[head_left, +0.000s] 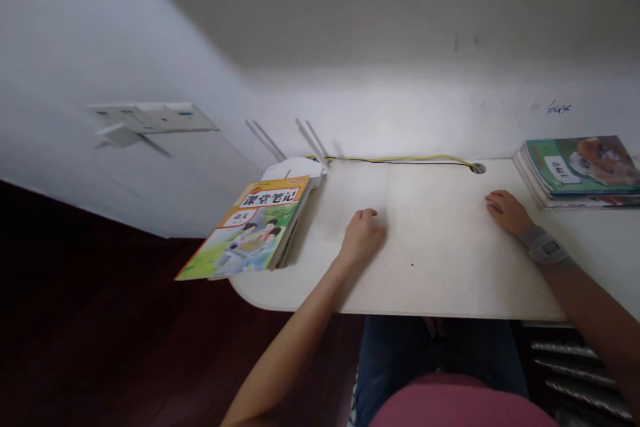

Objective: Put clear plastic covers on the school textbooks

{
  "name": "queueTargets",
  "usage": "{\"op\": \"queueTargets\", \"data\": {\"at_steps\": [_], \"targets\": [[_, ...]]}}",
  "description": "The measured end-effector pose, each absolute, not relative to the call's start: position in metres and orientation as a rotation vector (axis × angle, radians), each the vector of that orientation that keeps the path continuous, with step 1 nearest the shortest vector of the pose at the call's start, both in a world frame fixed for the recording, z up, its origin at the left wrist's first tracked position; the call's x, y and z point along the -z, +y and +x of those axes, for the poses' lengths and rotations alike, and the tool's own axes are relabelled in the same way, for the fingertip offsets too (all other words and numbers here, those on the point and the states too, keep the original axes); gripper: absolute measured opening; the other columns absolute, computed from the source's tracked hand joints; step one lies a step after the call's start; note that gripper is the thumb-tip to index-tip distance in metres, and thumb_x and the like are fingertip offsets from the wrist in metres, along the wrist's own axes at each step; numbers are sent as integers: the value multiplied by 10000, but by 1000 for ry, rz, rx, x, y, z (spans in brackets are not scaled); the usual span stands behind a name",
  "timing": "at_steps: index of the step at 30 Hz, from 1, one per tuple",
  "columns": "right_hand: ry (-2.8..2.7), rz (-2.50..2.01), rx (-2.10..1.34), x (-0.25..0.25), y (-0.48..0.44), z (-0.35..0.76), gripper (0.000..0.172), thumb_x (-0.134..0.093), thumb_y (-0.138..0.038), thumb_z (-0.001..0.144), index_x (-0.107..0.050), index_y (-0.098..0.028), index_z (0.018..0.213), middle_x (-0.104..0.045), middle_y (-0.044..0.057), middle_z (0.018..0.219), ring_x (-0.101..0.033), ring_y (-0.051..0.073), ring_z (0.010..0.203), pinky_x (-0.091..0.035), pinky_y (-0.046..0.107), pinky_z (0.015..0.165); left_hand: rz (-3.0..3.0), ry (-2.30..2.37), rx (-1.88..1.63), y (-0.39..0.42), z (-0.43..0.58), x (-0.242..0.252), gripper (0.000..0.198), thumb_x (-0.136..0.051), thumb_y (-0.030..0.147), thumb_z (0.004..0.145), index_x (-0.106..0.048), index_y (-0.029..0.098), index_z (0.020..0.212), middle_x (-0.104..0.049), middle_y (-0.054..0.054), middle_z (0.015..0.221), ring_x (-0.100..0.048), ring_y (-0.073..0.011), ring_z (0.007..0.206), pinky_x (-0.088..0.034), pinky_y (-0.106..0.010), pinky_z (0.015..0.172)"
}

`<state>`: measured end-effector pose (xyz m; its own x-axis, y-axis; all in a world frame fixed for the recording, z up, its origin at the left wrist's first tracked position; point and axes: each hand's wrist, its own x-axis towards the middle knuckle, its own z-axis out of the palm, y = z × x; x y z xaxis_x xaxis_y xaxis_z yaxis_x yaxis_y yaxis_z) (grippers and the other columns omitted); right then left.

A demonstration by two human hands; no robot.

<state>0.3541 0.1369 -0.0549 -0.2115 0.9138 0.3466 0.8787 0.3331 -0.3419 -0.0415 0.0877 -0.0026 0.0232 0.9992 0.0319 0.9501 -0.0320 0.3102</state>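
Observation:
My left hand [362, 235] rests on the white desk [435, 280], its fingers curled inward and slightly blurred. To its left lies a stack of books topped by a yellow and green book [250, 227], which juts past the desk's left edge. My right hand [508, 212], with a grey watch on the wrist, is over the right part of the desk, fingers bent and close together. Beyond it, at the right, sits another stack with a green-covered book [583, 167] on top. Neither hand touches a book, and no object shows in either one.
A white router [295, 168] with upright antennas stands behind the left stack. Yellow and black cables run along the wall to a round hole [478, 168]. A socket panel [155, 118] with a plug is on the left wall.

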Motion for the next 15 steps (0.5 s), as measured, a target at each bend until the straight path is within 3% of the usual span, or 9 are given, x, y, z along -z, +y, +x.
{"op": "queueTargets", "data": {"at_steps": [4,8,15], "targets": [[-2178,-1566,-116,49,127,347,340,-430,-292,836,-655,-123,1027,-601,162,1107,-564,257,1047,-440,426,945,2117,1978,-326,82,-54,-2,289,-433,237,852,-602,112,1051,-614,-128,1086,-615,-178,936,-447,-271,846],[-2361,-1472,-135,41,103,326,378,-393,-343,892,-617,-154,1130,-593,140,1192,-556,232,1114,-433,417,977,2125,2011,-222,80,-61,-12,285,-387,224,852,-656,156,785,-674,-104,898,-641,-195,828,-453,-277,746],[-2571,-1440,151,24,47,271,455,-426,-345,907,-521,-72,1258,-507,238,1315,-446,338,1253,-398,507,998,2008,2402,-208,63,-64,-42,339,-331,278,887,-624,120,952,-685,-177,906,-661,-309,820,-467,-377,661]]}}
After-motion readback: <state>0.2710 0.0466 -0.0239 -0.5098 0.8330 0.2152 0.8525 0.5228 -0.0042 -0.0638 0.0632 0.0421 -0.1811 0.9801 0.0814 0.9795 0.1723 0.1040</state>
